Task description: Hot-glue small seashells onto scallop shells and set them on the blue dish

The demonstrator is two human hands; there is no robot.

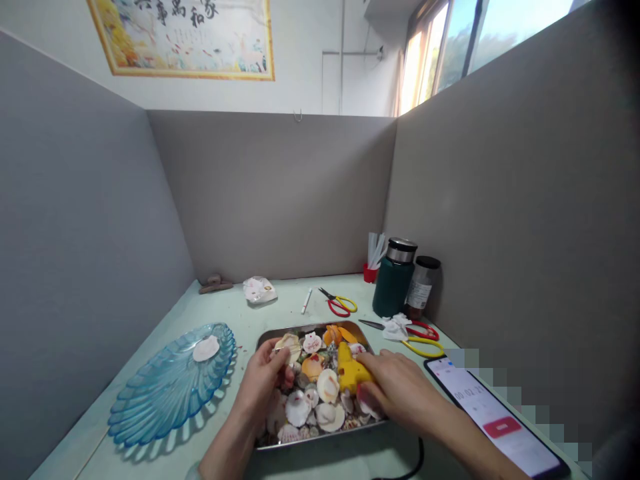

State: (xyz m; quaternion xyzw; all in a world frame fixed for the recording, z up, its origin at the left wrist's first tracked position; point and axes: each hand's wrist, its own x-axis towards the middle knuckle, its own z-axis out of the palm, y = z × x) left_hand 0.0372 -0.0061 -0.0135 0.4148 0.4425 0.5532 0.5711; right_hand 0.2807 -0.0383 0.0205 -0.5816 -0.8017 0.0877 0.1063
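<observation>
A metal tray (pixel 320 438) of mixed seashells and small stones sits in front of me. My left hand (pixel 256 383) is at its left side, pinching a pale scallop shell (pixel 289 346) between thumb and fingers. From the right, my right hand (pixel 400 387) grips a yellow hot glue gun (pixel 351 372) above the shells. The gun's nozzle end points away from me, near an orange shell (pixel 331 335) and a white tag (pixel 312 343). Whether its tip touches anything, I cannot tell.
To the left lies a blue shell-shaped glass dish (pixel 165 400) holding a white piece (pixel 206 349). Scissors (pixel 341 305), more scissors (pixel 425 347), a green thermos (pixel 394 280), a jar (pixel 423 287) and a phone (pixel 493 413) stand or lie right. A black cord (pixel 419 460) runs at the front.
</observation>
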